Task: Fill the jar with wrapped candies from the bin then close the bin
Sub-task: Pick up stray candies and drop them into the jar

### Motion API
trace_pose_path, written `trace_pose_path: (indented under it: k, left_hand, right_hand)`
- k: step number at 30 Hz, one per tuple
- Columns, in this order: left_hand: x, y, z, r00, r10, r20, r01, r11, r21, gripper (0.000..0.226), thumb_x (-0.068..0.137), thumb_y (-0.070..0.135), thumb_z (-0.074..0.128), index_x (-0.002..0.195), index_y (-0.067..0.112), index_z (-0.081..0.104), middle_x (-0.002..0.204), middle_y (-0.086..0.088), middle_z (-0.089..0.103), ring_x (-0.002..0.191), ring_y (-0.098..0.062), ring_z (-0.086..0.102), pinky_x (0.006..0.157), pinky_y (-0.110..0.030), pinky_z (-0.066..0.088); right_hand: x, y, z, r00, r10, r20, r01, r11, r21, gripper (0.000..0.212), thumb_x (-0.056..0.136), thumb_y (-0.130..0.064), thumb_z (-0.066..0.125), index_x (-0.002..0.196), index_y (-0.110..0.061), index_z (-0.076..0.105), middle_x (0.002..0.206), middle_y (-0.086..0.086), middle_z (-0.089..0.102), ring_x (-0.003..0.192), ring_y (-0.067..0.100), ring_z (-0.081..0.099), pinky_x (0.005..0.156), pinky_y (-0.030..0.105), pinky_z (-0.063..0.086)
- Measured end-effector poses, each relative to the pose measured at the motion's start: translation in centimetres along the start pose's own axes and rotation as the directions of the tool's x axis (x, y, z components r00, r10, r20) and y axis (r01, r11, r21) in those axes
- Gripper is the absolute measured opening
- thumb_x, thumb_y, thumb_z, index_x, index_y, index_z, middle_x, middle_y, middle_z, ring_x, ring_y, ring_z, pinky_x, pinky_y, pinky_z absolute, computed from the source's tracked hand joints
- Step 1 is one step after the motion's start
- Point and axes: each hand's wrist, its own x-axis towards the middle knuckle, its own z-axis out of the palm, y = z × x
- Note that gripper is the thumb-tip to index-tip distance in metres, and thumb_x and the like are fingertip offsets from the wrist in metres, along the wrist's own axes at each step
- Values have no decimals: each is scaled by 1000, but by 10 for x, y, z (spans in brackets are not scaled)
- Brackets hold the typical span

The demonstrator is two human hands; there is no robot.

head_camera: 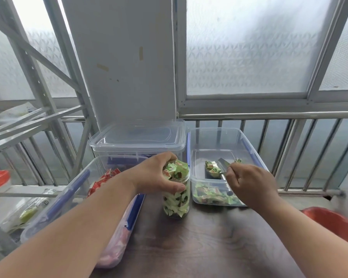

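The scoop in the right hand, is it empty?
No, the metal scoop held by the right hand carries a few green wrapped candies over the open bin.

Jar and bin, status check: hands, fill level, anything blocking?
Left hand gripping jar at its mouth; right hand holding scoop with candies over open bin. Jar heaped past the rim. Nothing between scoop and jar.

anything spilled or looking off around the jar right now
No spill shows on the dark wooden table. The clear plastic jar is heaped: green wrapped candies mound above its rim, steadied by the left hand. The right hand holds a loaded metal scoop.
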Motion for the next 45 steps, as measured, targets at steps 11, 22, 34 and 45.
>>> trace_pose_path:
  k: [11, 22, 34, 45]
  left_hand:
    - [-55, 24, 6, 993, -18, 120, 10, 998, 68, 98, 71, 55, 100, 150, 41, 45, 132, 21, 63, 118, 0, 66, 106, -27, 58]
    - [-2, -5, -47, 996, 54, 70, -64, 988, 139, 74, 88, 74, 73, 148, 32, 62, 124, 16, 71, 110, -3, 70, 94, -27, 56]
    - [97, -20, -9, 961, -139, 238, -47, 767, 640, 11, 95, 22, 77, 104, 17, 76, 93, 4, 64, 89, -21, 61, 60, -25, 44]
    - [113, -30, 21, 930, -164, 328, -201, 521, 830, 33, 101, 28, 72, 134, 32, 74, 138, 7, 65, 135, -25, 55, 111, -61, 40]
  right_hand:
    - [6, -11, -8, 996, -87, -35, 88, 995, 47, 26, 92, -26, 62, 67, -24, 55, 61, -7, 59, 62, 24, 59, 64, 32, 38]
    - [57, -122, -25, 886, -416, 206, 344, 886, 311, 27, 93, -21, 59, 113, -29, 75, 108, -8, 74, 97, 16, 66, 84, 33, 54]
    - [140, -122, 17, 626, -452, 636, 429, 880, 204, 24, 85, -23, 64, 97, -30, 83, 92, -11, 78, 84, 9, 71, 84, 34, 60]
    - [144, -101, 38, 613, -400, 682, 451, 885, 115, 29, 90, -25, 65, 114, -35, 77, 112, -17, 73, 92, 8, 66, 89, 27, 51]
